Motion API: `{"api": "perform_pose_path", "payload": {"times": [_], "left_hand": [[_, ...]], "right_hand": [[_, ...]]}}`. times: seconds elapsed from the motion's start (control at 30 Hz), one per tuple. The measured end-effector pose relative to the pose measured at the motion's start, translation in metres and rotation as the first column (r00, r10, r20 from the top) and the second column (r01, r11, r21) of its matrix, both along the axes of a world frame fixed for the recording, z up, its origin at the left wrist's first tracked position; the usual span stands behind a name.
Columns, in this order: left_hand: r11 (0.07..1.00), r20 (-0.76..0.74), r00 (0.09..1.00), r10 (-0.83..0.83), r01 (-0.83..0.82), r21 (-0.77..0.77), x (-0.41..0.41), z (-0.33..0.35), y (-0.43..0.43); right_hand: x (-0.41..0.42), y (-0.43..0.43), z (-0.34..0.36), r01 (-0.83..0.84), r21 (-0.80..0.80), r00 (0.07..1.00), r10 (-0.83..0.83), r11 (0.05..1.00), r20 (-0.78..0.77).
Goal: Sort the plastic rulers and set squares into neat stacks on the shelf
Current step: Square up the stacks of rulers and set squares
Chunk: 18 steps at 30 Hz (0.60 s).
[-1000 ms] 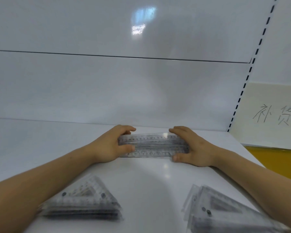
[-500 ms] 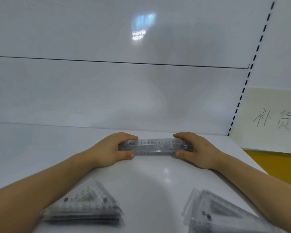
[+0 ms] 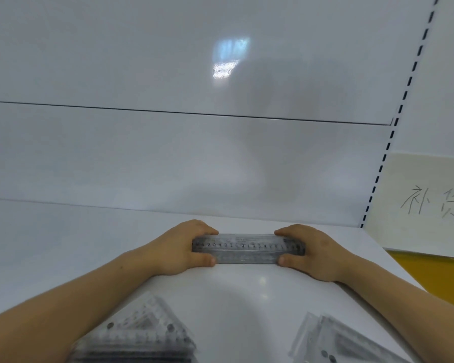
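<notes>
White glossy back panel (image 3: 168, 153) fills most of the view, with a thin horizontal seam across it and window glare high up. Below it the white glossy shelf board (image 3: 247, 297) runs toward the viewer. At right stands a white upright with a row of dark slots (image 3: 383, 158). Beyond it hangs a pale paper sign with handwritten characters (image 3: 430, 205), above a yellow surface (image 3: 430, 279).

Two blurred heaps sit on the shelf at the near edge, well apart. The left pile of clear triangular plastic set squares (image 3: 142, 336) looks fairly squared up. The right pile of clear triangular plastic set squares (image 3: 338, 344) is fanned and looser.

Both bare forearms reach in. Left hand (image 3: 178, 247) and right hand (image 3: 315, 252) each wrap one end of the stack of clear plastic straight rulers (image 3: 247, 248), fingers curled over the far edge and thumb pressed on the near edge. The stack lies near the back of the shelf, parallel to the panel, between the hands and well apart from both piles. Number of rulers cannot be told.

Handling, as judged: light, thin, stiff along the length but springy. The faces are smooth, so layers likely slide on each other and on the glossy board. Corners probably chip and faces probably scratch. Best hold is as here, at both short ends with the long edges squeezed so the layers cannot shear. A one-handed grip at the middle would probably let them fan. For the set squares, pinch two edges, lay a flat palm on top, and lift as a block.
</notes>
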State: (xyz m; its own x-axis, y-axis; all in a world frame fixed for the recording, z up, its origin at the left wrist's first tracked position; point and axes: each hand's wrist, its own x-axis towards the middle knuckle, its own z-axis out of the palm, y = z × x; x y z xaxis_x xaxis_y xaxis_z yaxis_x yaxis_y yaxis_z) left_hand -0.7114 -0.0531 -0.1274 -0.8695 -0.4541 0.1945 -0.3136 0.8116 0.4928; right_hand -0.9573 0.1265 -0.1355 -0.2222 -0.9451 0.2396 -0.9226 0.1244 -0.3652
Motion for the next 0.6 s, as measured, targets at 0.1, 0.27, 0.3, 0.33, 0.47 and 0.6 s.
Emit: {"api": "perform_pose_path", "payload": {"times": [0.1, 0.27, 0.3, 0.33, 0.47, 0.6], "left_hand": [[1.000, -0.009, 1.000, 0.011, -0.011, -0.006, 0.0003, 0.0001, 0.0006], [0.999, -0.035, 0.998, 0.044, -0.044, 0.004, 0.0004, 0.0002, 0.0023], [0.999, -0.045, 0.998, 0.047, -0.047, 0.006, 0.0005, -0.0002, 0.0016], [0.998, -0.057, 0.997, 0.056, -0.056, 0.010, 0.0007, -0.0007, 0.0010], [0.996, -0.082, 0.993, 0.091, -0.089, 0.028, -0.0002, -0.0035, -0.0017], [0.999, -0.016, 0.999, 0.041, -0.041, 0.034, -0.0007, -0.0032, -0.0037]], "right_hand": [[0.0007, 0.0004, 0.0016, 0.016, -0.028, 0.999, -0.017, 0.999, -0.027], [0.0017, 0.0003, 0.0012, 0.036, -0.052, 0.999, -0.037, 0.998, -0.009], [0.0017, 0.0000, 0.0014, 0.040, -0.061, 0.999, -0.041, 0.997, -0.007], [0.0016, -0.0006, 0.0015, 0.049, -0.073, 0.999, -0.050, 0.996, -0.006], [0.0013, -0.0006, 0.0015, 0.040, -0.064, 0.999, -0.039, 0.997, 0.011], [-0.0018, 0.0001, 0.0037, 0.009, 0.059, 1.000, -0.011, 0.998, 0.021]]}}
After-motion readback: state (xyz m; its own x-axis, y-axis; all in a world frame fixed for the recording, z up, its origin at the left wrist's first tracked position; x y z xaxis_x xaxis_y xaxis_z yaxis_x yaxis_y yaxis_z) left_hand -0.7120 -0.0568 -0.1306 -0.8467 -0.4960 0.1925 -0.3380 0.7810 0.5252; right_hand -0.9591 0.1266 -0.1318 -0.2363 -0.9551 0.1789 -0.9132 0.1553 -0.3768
